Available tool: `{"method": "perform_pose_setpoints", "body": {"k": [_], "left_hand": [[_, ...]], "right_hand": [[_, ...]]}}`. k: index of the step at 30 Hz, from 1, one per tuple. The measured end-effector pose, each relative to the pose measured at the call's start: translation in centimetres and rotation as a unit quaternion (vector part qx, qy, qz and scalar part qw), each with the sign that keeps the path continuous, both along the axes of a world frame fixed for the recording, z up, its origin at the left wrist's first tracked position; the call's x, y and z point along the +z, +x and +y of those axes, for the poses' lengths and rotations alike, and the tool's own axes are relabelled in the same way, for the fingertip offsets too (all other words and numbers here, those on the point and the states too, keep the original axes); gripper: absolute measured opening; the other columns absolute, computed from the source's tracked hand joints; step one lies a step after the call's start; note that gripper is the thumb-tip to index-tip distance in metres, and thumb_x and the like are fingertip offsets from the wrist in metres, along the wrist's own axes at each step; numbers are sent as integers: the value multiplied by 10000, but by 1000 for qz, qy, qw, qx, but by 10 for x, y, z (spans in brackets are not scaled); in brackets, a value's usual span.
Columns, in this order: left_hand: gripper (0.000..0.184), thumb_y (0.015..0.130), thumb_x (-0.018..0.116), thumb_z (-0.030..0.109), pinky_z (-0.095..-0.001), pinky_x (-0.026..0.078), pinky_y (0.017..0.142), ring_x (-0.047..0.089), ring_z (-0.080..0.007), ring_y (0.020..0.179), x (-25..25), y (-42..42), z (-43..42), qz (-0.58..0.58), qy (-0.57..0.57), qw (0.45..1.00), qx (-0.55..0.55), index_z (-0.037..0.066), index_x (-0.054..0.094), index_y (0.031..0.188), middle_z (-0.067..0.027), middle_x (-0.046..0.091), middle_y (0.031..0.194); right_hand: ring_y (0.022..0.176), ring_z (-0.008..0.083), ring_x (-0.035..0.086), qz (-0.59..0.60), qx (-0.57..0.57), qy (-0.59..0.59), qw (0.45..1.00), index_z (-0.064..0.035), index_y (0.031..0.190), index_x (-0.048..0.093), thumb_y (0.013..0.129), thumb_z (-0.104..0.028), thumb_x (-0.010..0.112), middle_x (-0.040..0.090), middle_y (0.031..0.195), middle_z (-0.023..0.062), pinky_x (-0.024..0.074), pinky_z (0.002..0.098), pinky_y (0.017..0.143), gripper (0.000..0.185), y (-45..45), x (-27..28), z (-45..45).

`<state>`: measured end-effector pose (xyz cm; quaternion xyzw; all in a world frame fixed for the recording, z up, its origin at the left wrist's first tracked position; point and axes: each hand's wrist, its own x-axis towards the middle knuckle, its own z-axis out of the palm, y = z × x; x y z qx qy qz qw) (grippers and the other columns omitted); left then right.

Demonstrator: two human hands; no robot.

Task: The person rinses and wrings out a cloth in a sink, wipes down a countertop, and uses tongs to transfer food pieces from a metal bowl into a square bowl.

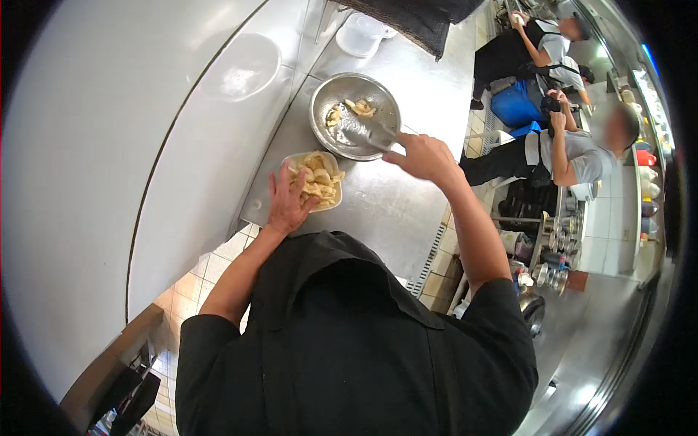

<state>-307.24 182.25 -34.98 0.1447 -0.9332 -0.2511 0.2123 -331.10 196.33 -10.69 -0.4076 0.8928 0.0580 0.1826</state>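
Observation:
My right hand (429, 156) is closed around the handle of a metal spoon-like utensil (378, 139), whose head is blurred inside a steel mixing bowl (318, 109). A few pale yellow food pieces (360, 107) lie in that bowl. Close to me, a whitish square container (336, 198) is heaped with more pale yellow pieces (320, 178), which look like cut, cooked food. My left hand (289, 205) grips the container's near left corner, its fingers along the left side and over the rim. Bowl and container stand side by side on the steel counter.
A steel counter (396, 211) runs along a white wall (211, 145) on my left. Clear plastic tubs (360, 35) and a dark cloth-like item (407, 18) sit at its far end. Several people (574, 152) stand to the right, near a blue bin (516, 105).

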Motion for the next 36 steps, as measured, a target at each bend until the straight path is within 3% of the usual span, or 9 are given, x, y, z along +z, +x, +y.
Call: {"method": "perform_pose_setpoints", "body": {"k": [6,9,12,15,22,23,25,28,36], "left_hand": [[850,859,562,555,-649,181,1060,241,-455,1361,3,1,-6,22,18,999,25,12,270,1445,-322,205,1464],[874,853,569,561,-628,192,1068,248,-468,1351,15,11,-6,9,34,999,30,-16,267,1436,-331,202,1461],[899,842,583,569,-589,209,1080,261,-479,1334,16,20,-7,-5,57,997,43,-32,266,1431,-331,197,1464],[926,825,613,565,-548,230,1089,277,-486,1317,19,29,-8,-16,89,995,53,-47,262,1425,-328,194,1467],[1003,753,713,525,-514,251,1091,265,-472,1330,23,34,-7,-15,122,991,50,-49,245,1431,-312,193,1473],[1008,747,719,521,-512,253,1091,263,-470,1332,25,33,-7,-13,119,992,47,-49,246,1430,-310,196,1473],[1017,735,731,514,-509,257,1089,261,-466,1338,27,29,-6,-8,113,993,41,-50,247,1430,-306,200,1472],[1023,713,748,504,-510,249,1091,255,-455,1348,30,19,-5,35,87,995,16,3,250,1452,-298,204,1473],[804,686,763,471,-616,174,1083,202,-418,1392,51,1,-5,-14,21,999,-43,208,467,1386,-282,176,1490]], "right_hand": [[804,290,695,132,14,43,990,-19,901,655,783,-291,679,705,818,149,539,385,714,297,-59,-60,-25],[872,286,677,117,34,78,990,-47,979,649,797,-347,671,692,885,157,524,395,769,352,-70,-82,-32],[851,309,690,99,41,23,994,-26,889,690,780,-164,587,703,871,169,544,397,774,204,-71,-92,-26],[848,308,677,88,10,-5,996,-54,950,701,813,-268,647,703,867,147,531,410,789,260,-53,-68,-15],[723,243,645,-126,-36,1,991,-147,1100,704,824,-330,680,682,763,116,496,389,725,332,-12,-5,16],[577,174,565,-171,-12,-48,984,-130,1101,703,841,-275,679,631,650,91,471,350,613,299,-9,-13,23],[533,130,525,-221,-4,8,975,-147,1135,692,843,-293,683,595,608,37,454,312,544,326,7,-14,20],[486,84,491,-325,-28,66,943,-99,1106,692,852,-356,669,536,578,-3,401,257,436,362,22,-36,16],[511,100,520,-421,-6,131,898,-76,1066,695,869,-398,641,552,599,-4,426,265,460,381,21,-58,0]]}}
